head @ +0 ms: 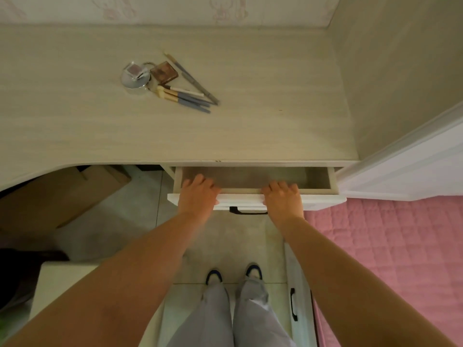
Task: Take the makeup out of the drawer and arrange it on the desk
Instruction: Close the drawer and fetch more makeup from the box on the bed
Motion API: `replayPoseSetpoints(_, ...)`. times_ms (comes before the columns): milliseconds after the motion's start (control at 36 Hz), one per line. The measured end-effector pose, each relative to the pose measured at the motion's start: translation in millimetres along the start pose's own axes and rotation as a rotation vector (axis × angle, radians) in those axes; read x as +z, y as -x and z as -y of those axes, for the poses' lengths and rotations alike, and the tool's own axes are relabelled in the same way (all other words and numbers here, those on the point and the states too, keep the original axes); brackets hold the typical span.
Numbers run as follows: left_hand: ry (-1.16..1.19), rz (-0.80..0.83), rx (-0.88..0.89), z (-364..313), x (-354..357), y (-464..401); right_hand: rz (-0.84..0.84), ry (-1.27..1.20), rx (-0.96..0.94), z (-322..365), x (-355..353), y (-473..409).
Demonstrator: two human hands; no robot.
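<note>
The white drawer (pixel 318 200) under the desk edge stands partly pulled out, and the part of its inside that shows holds nothing. My left hand (pixel 198 194) and my right hand (pixel 283 199) both grip its front panel from above, fingers curled over the top edge, either side of the black handle (pixel 246 211). On the pale wooden desk (pixel 263 121) lies a cluster of makeup: a round clear jar (pixel 134 77), a brown square compact (pixel 164 71), several blue-handled brushes (pixel 185 97) and thin pencils (pixel 198 82).
A wall panel (pixel 400 71) closes the desk's right side. A pink quilted bed (pixel 400 246) lies at right. Cardboard boxes (pixel 62 194) sit under the desk at left. A lower drawer with a black handle (pixel 294 308) stands open beside my legs. A white stool (pixel 65 281) is at lower left.
</note>
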State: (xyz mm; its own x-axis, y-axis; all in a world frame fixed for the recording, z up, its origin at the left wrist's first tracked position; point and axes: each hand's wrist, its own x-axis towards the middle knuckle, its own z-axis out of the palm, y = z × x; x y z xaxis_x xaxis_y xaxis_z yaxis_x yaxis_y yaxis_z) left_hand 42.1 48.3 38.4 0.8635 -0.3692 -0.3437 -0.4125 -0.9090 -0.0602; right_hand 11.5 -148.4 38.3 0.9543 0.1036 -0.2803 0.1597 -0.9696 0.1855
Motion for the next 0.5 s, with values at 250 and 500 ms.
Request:
replayPoseSetpoints(250,0.074,-0.166,-0.113,-0.1,-11.5,-12.6,-0.023,0.091,-0.128,-8.3,-8.0,-20.5)
replayPoseSetpoints(500,0.039,-0.149,-0.178,10.1,-15.2,-33.8,-0.274,0.088,-0.032,-15.6,1.4,-40.4)
